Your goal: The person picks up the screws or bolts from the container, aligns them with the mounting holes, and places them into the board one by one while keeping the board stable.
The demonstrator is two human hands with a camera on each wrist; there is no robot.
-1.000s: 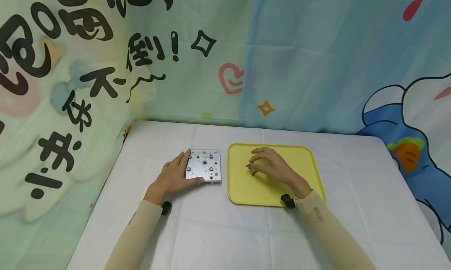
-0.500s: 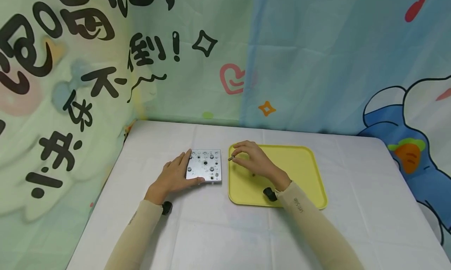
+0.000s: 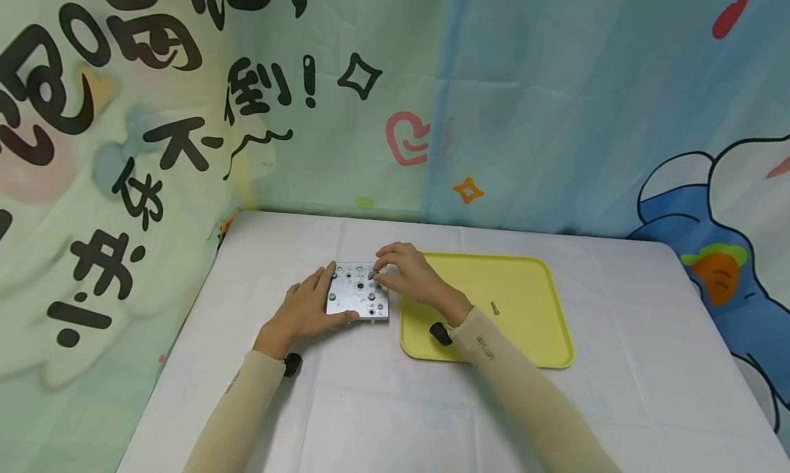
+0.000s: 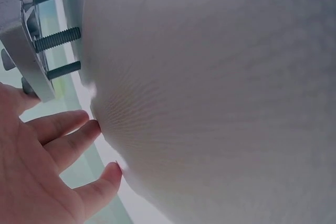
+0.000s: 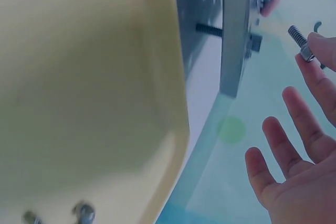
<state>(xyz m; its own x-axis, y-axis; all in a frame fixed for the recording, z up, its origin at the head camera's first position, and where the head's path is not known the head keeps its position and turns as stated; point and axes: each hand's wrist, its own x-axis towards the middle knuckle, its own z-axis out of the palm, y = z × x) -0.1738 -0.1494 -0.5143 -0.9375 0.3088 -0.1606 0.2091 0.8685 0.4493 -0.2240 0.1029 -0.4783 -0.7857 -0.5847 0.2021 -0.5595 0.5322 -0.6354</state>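
Note:
A silver metal plate (image 3: 356,300) carries several bolts and holes; in the left wrist view, threaded bolt shanks (image 4: 58,39) stick out beneath it. My left hand (image 3: 302,307) holds the plate at its left side, thumb along the near edge. Other fingers (image 4: 73,150) reach down to the white cloth. Over the plate's far right part, my right hand (image 3: 410,273) pinches a bolt (image 5: 298,36) between thumb and index finger. Its remaining fingers are spread in the right wrist view. The bolt's threaded end points away from the fingertips, and it looks apart from the plate.
A yellow tray (image 3: 531,343) lies right of the plate, partly under my right forearm. One loose bolt (image 3: 495,308) shows on it from above; two bolts (image 5: 84,212) appear at the bottom of the right wrist view. A printed curtain (image 3: 524,116) hangs behind the table.
My right hand has carried the bolt left from above the tray to the plate. A loose bolt in the tray has come into sight. My left hand and the plate stay in place.

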